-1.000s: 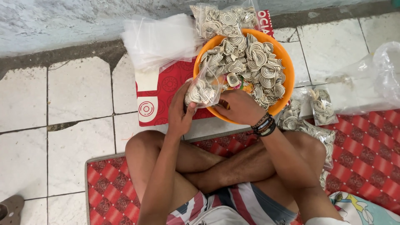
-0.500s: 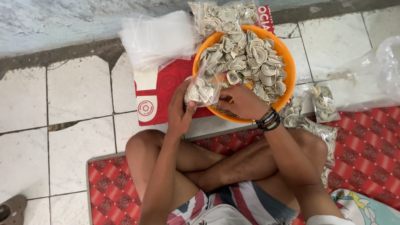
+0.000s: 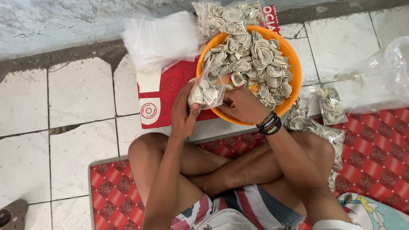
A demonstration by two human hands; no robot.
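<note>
I sit cross-legged before an orange bowl (image 3: 294, 70) heaped with pale spiral-patterned snack pieces (image 3: 260, 55). My left hand (image 3: 183, 115) holds a small clear plastic bag (image 3: 206, 91) partly filled with those pieces, just at the bowl's near-left rim. My right hand (image 3: 243, 104), with dark bands on its wrist, rests at the bowl's near edge beside the bag, fingers curled around something I cannot make out.
A stack of empty clear bags (image 3: 162, 38) lies on a red box (image 3: 170, 91) left of the bowl. Several filled bags (image 3: 328, 104) lie to the right, another (image 3: 221, 17) behind the bowl. A red patterned mat (image 3: 379, 140) covers the tiled floor. A large clear bag (image 3: 383, 76) lies at right.
The view has shifted slightly. My right hand has drawn back from the pile toward the bag at the bowl's near rim; my left hand still holds the bag.
</note>
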